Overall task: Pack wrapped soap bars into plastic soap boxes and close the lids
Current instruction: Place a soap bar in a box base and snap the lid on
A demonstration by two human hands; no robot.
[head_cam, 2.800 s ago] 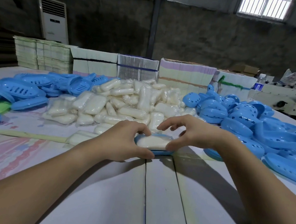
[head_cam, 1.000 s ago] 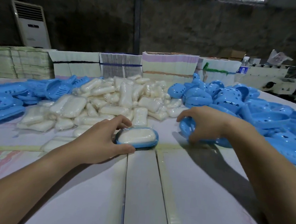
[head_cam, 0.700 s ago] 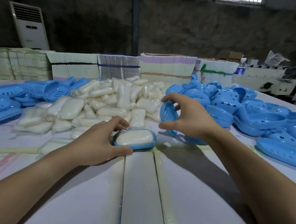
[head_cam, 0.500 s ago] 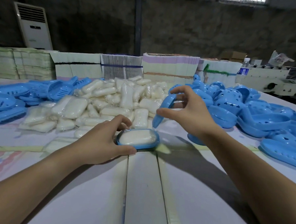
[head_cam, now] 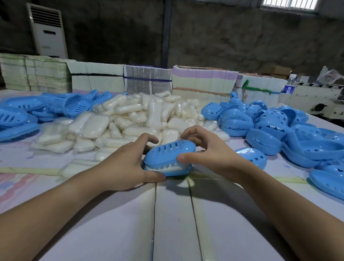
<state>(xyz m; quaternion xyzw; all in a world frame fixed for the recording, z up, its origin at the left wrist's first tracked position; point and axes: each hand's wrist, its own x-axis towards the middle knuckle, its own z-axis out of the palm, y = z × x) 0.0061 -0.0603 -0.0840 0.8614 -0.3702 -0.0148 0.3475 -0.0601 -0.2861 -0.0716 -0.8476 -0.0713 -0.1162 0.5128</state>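
Both forearms reach in over the table (head_cam: 170, 232), meeting at the box (head_cam: 165, 171) in the middle. Its long axis runs left to right, the right end turned slightly away. The slotted lid (head_cam: 170, 152) sits on top, tilted, its near edge raised off the box. A white soap (head_cam: 167, 167) shows in that gap. Left hand (head_cam: 128, 166) curls round the left end, thumb under the near rim. Right hand (head_cam: 208, 153) pinches the lid's right end, thumb on the near side, fingers arched over the back. Behind lies the soap pile (head_cam: 139, 118), with blue lids (head_cam: 15, 117) heaped left and blue boxes (head_cam: 288, 136) heaped right. Paper stacks (head_cam: 203, 81) line the far edge.
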